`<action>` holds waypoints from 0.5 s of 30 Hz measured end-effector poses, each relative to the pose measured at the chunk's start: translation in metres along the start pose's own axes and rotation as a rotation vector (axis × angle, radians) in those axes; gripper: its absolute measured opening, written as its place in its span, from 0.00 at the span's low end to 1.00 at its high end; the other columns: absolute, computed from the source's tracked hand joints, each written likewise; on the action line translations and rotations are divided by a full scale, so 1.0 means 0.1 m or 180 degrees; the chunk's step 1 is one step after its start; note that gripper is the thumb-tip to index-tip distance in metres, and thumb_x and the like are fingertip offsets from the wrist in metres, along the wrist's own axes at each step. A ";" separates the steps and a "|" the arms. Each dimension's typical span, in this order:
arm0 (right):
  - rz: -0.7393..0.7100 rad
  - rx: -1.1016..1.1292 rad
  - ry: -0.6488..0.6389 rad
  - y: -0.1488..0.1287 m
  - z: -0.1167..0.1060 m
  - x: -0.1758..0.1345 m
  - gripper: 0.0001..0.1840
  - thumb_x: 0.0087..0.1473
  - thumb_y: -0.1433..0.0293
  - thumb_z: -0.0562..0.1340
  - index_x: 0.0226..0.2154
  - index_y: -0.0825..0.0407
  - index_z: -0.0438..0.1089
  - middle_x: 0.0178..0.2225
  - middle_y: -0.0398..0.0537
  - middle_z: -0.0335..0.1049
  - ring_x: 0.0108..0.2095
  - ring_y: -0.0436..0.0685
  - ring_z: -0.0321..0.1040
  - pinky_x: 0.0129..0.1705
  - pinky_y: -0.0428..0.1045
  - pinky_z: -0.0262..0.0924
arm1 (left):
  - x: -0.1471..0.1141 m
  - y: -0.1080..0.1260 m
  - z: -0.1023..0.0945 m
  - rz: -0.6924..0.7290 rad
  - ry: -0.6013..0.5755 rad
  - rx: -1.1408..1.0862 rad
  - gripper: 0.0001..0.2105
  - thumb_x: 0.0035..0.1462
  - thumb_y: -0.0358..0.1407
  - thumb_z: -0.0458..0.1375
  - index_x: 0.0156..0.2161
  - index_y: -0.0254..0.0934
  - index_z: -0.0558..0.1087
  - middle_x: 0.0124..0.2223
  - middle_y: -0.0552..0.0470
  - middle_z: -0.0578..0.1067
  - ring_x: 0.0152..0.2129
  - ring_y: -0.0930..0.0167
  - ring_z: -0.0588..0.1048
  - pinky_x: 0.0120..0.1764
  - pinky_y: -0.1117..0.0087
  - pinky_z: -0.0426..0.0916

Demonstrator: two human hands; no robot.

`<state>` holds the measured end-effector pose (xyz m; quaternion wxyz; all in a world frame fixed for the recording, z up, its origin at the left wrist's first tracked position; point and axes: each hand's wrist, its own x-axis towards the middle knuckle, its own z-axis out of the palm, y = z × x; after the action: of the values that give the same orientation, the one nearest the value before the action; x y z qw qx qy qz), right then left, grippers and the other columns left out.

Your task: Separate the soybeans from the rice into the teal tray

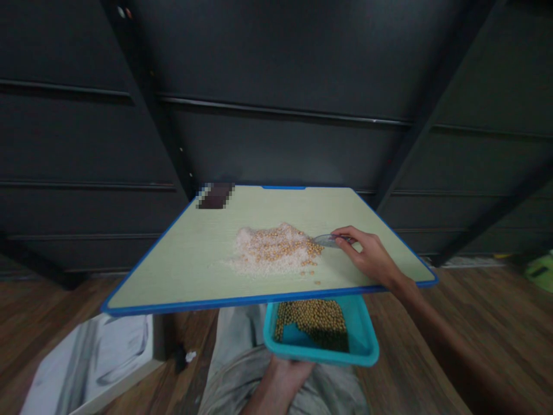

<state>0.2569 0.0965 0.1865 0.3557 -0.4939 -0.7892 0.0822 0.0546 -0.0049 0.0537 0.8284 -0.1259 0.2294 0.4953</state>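
Observation:
My right hand (367, 253) is closed around the handle of a metal spoon (325, 240) just above the tabletop. Its tip touches the right end of a pile where round tan beans (280, 251), like soybeans, lie mixed over pale rice-like grains (248, 265). A few beans have strayed in front of the pile. Below the table's near edge, my left hand (288, 372) grips a turquoise plastic tray (365, 340) from underneath, its fingers mostly hidden. More of the same beans (319, 317) fill the tray's left and middle part, with bare bottom showing at the near left.
The pile rests on a pale green folding table (173, 271) with a blue rim. A blurred dark flat object (215, 196) lies at its far left corner. Behind stands a dark panelled wall (276, 138). An open white box (116, 351) sits on the wooden floor, left.

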 end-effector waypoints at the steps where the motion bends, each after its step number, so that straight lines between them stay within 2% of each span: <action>1: 0.0013 0.0025 0.0003 -0.01 -0.01 -0.02 0.09 0.65 0.66 0.59 0.45 0.47 0.74 0.42 0.49 0.81 0.42 0.61 0.78 0.47 0.56 0.69 | 0.01 0.00 -0.01 -0.0014 0.0038 -0.0062 0.14 0.58 0.27 0.55 0.41 0.44 0.81 0.23 0.54 0.82 0.42 0.59 0.83 0.55 0.51 0.74; 3: 0.0016 0.0072 0.0018 -0.02 -0.02 -0.05 0.10 0.65 0.65 0.59 0.45 0.47 0.74 0.42 0.50 0.81 0.42 0.61 0.78 0.46 0.56 0.70 | 0.03 0.00 -0.05 -0.0068 0.0006 -0.0204 0.13 0.56 0.27 0.57 0.43 0.43 0.81 0.25 0.52 0.83 0.43 0.58 0.83 0.57 0.50 0.72; 6: -0.0023 0.0113 0.0004 -0.05 -0.05 -0.09 0.10 0.66 0.65 0.58 0.45 0.48 0.74 0.42 0.50 0.81 0.43 0.61 0.77 0.48 0.57 0.70 | 0.08 0.01 -0.12 -0.0062 -0.0256 -0.0080 0.15 0.53 0.27 0.60 0.45 0.40 0.81 0.31 0.49 0.85 0.42 0.56 0.83 0.59 0.51 0.69; 9: -0.0025 0.0173 -0.0011 -0.08 -0.06 -0.13 0.10 0.66 0.65 0.59 0.45 0.48 0.74 0.42 0.49 0.80 0.43 0.60 0.77 0.49 0.57 0.70 | 0.13 0.02 -0.17 -0.0048 -0.0383 -0.0075 0.17 0.52 0.26 0.60 0.47 0.41 0.80 0.34 0.51 0.86 0.42 0.56 0.83 0.61 0.50 0.67; 12: -0.0045 0.0288 0.0015 -0.10 -0.06 -0.18 0.10 0.66 0.66 0.59 0.46 0.48 0.74 0.43 0.49 0.80 0.43 0.60 0.77 0.49 0.56 0.70 | 0.16 0.02 -0.19 -0.0089 -0.0221 -0.0186 0.17 0.56 0.28 0.56 0.49 0.42 0.79 0.33 0.53 0.86 0.40 0.59 0.83 0.61 0.51 0.67; 15: -0.0084 0.0337 -0.0009 -0.12 -0.07 -0.22 0.10 0.67 0.66 0.59 0.46 0.48 0.74 0.42 0.49 0.80 0.43 0.59 0.77 0.49 0.56 0.70 | 0.18 0.01 -0.20 -0.0157 -0.0025 -0.0350 0.18 0.64 0.31 0.48 0.51 0.42 0.78 0.33 0.52 0.86 0.43 0.63 0.83 0.61 0.53 0.66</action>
<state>0.2587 0.0706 0.1869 0.3814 -0.4638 -0.7907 0.1198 0.0559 0.0001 0.0273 0.8331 -0.1749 0.1954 0.4871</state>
